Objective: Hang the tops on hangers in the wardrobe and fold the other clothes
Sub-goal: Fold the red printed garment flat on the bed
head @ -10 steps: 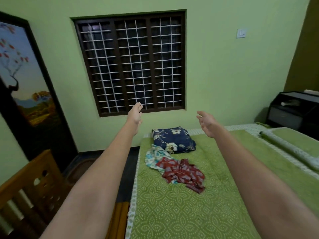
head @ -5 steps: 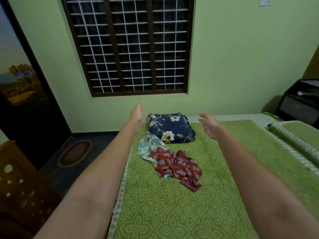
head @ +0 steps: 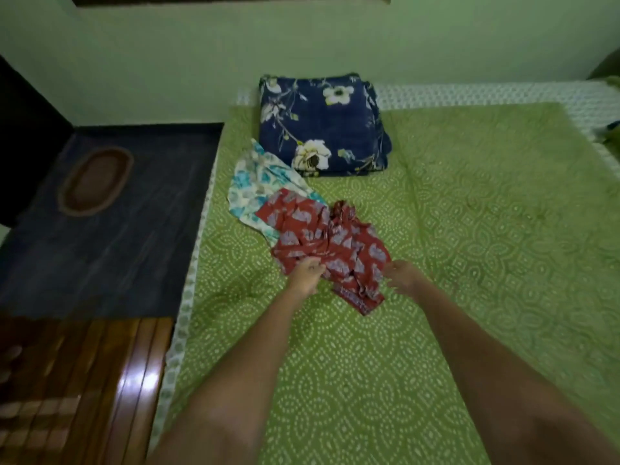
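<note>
A crumpled red patterned garment [head: 330, 243] lies on the green bedspread [head: 469, 229], partly over a white and turquoise floral garment [head: 255, 186]. Both my arms reach forward to the red garment's near edge. My left hand [head: 306, 274] is on its near left part with the fingers curled into the cloth. At the near right edge, my right hand [head: 402, 276] touches the cloth with its fingers spread. The frame is blurred, so the grip is hard to judge.
A folded navy floral blanket [head: 322, 125] sits at the bed's far end against the green wall. Left of the bed are dark floor with an oval mat [head: 95, 181] and a glossy wooden piece [head: 84, 380] near me.
My view has tipped down from the window to the bed. Both hands dropped from mid-air and came onto the near edge of the red garment.
</note>
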A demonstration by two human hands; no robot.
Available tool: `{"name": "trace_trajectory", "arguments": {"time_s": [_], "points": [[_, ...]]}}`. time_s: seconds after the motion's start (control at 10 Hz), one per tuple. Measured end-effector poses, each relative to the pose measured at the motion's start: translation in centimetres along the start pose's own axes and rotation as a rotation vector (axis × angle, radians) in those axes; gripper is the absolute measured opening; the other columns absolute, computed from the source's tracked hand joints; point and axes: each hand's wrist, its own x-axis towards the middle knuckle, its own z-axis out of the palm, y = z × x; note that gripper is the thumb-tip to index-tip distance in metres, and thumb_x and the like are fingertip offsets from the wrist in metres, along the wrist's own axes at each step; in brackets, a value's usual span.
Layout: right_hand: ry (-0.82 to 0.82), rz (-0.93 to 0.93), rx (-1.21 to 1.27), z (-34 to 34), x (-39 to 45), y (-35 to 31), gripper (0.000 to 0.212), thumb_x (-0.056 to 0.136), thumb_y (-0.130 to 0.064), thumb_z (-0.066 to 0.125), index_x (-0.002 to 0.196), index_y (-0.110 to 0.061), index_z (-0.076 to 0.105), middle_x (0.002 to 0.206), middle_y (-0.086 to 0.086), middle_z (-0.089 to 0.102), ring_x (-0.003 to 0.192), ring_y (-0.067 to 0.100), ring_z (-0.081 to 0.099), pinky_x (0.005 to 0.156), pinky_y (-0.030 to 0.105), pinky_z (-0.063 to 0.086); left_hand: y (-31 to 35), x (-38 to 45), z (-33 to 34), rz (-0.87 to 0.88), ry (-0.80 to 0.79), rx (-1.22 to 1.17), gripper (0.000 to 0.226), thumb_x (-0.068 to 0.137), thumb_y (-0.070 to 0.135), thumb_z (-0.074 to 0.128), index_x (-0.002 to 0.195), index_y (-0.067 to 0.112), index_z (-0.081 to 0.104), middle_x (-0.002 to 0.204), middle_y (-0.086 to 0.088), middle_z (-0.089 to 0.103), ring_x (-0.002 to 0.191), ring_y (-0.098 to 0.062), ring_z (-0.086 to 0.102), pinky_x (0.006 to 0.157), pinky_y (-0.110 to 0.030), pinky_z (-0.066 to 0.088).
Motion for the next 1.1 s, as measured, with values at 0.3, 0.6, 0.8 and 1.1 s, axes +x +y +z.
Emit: {"name": "trace_trajectory", "arguments": {"time_s": [0.3,0.6,0.8,1.1], "points": [[0.105,0.064,-0.081,8.7,17.2,10.6,0.079,0.080,-0.029,0.076,0.143,-0.012,0.032,0.135,0.019,0.048,0.124,0.037,0.048,0.102,0.042,0.041,-12.2,14.3,9.0,0.083,-0.222,0.504,0.047,0.095,0.017,0.055,0.140,0.017,0.044,0.144,-0.007,0.041,0.106,-0.027,0.059,0.084,-0.035,0.049],[-0.022,0.057,-0.058,9.2,17.1,6.9,0.045,0.092,-0.031,0.060,0.129,-0.005,0.056,0.127,0.013,0.058,0.113,0.031,0.057,0.095,0.033,0.045,-12.9,14.8,7.7,0.089,-0.156,0.439,0.061,0.089,-0.003,0.055,0.143,0.019,0.037,0.144,-0.006,0.042,0.108,-0.019,0.056,0.075,-0.029,0.054],[-0.088,-0.164,-0.150,1.8,8.3,-4.1,0.045,0.088,-0.041,0.053,0.109,-0.002,0.063,0.107,0.015,0.059,0.106,0.033,0.058,0.084,0.033,0.041,-3.9,7.0,2.9,0.236,-0.040,0.564,0.087,0.082,0.002,0.067,0.151,0.018,0.017,0.152,-0.008,0.024,0.127,-0.029,0.044,0.096,-0.035,0.044],[-0.151,-0.503,-0.009,-8.9,-15.2,-22.3,0.040,0.094,-0.045,0.046,0.086,-0.008,0.059,0.092,0.020,0.055,0.096,0.032,0.056,0.093,0.043,0.043,11.6,-12.6,-6.2,0.359,0.117,0.421,0.089,0.074,0.032,0.071,0.145,0.001,0.027,0.148,-0.015,0.032,0.134,-0.033,0.036,0.110,-0.030,0.031]]}}
